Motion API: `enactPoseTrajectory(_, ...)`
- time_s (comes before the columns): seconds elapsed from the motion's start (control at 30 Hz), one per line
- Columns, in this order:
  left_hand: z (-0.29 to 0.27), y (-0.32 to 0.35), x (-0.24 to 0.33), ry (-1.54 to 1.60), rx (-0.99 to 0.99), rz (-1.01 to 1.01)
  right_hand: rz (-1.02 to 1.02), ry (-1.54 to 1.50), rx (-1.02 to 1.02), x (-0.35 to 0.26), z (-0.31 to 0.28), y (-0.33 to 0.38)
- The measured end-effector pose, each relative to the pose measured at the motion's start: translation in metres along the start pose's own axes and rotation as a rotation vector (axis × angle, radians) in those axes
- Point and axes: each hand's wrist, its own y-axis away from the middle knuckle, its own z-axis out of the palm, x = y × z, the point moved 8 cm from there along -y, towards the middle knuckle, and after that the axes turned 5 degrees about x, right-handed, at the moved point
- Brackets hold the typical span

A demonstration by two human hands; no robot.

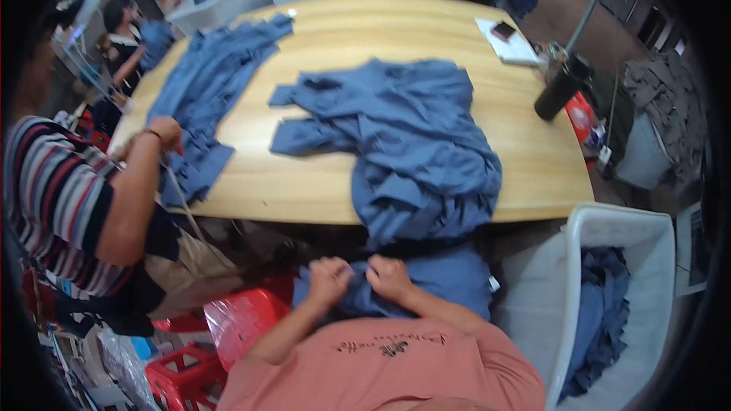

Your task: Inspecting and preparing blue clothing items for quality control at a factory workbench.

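A blue garment lies bunched across my lap, just below the table's near edge. My left hand is closed on its left part, fingers curled. Close beside it on the right, my right hand also grips the cloth, with a small gap between the two fists. What the fingertips pinch is too small to make out. In front of me, a heap of blue garments rests on the table, sleeves pointing left, its near end hanging over the edge. A small white tag shows at the lap garment's right end.
At the left, a person in a striped shirt handles more blue garments on the wooden table. A black bottle stands near the right edge. A white bin with blue cloth is at my right, red stools at my left.
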Motion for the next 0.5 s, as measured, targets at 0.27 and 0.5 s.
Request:
enactPoseTrajectory(0.27, 0.01, -0.029, -0.04, 0.158, -0.242, -0.29, 0.092, 0.353, -0.151, 0.022, -0.006, -0.025)
enactPoseTrajectory(0.5, 0.025, 0.0, -0.068, 0.284, -0.299, -0.588, 0.039, 0.353, -0.372, 0.026, 0.018, -0.014)
